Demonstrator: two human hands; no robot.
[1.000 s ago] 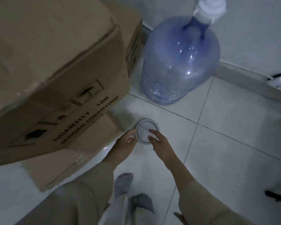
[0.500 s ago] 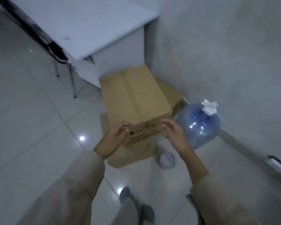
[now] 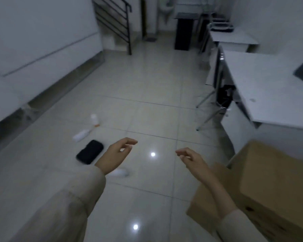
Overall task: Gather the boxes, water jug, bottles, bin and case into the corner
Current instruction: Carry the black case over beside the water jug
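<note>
Both hands [image 3: 116, 155] loosely open, empty

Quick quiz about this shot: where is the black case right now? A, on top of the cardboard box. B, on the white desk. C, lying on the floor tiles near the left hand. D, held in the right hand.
C: the black case lies flat on the floor tiles, just left of the left hand, which holds nothing; the right hand is empty too.
</note>
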